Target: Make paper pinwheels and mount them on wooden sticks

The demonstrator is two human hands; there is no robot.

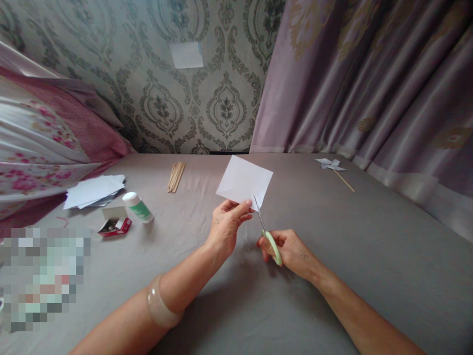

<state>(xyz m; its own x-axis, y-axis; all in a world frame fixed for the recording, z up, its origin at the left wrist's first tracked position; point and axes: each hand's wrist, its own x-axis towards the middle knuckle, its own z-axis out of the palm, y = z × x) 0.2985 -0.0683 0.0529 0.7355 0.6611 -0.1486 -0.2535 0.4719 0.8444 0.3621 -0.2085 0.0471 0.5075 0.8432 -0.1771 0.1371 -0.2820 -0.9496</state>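
From where I stand, the person's left hand [226, 222] pinches a square of white paper [242, 180] along its near edge, thumb on top and fingers beneath; the paper is held up above the grey cloth [229, 301], turned so that one corner points toward the right hand; a pale bangle [160, 303] circles the left forearm. The right hand [283, 245] is closed round the light green handles of a pair of scissors [273, 246]; a blade lies across the face of the paper near that corner, close to the left thumb; I cannot tell how far the blades are parted.

Over to the left lie a pile of white sheets [94, 191], a small red box [121, 228] with its flap up and little dark things inside, and, just beside it, a white bottle with a green label [139, 208]; a bundle of wooden sticks [176, 177] rests farther back; a blurred patch hides whatever lies at the near left. At the far right, well apart from the hands, a paper pinwheel [328, 164] lies on its stick, near the purple curtain [332, 74]; a white sheet [187, 54] shows against the patterned wall [225, 103].
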